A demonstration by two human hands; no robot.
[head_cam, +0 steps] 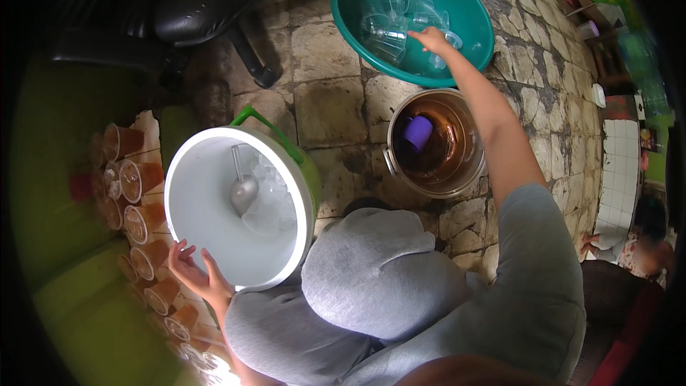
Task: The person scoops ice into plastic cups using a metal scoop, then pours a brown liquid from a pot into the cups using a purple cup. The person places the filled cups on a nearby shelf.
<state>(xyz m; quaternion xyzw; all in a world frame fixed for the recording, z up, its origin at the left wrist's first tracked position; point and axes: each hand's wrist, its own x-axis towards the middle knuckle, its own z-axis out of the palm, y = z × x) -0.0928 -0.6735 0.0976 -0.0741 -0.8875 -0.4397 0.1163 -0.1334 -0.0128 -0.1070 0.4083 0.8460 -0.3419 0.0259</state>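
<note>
My right hand reaches into a green plastic basin. Its fingertips are at a clear plastic cup, and another clear cup lies under the hand. Whether the fingers grip a cup is unclear. Several more clear cups lie loose in the basin. At the near left rim of a white-lined cooler bucket, my left hand has its fingers spread and holds nothing. Inside the cooler, a metal scoop rests beside ice.
A metal pot of brown liquid, with a purple mug in it, stands between basin and cooler. Cups of orange-brown drink line the left side. A black chair stands at upper left. A person sits far right.
</note>
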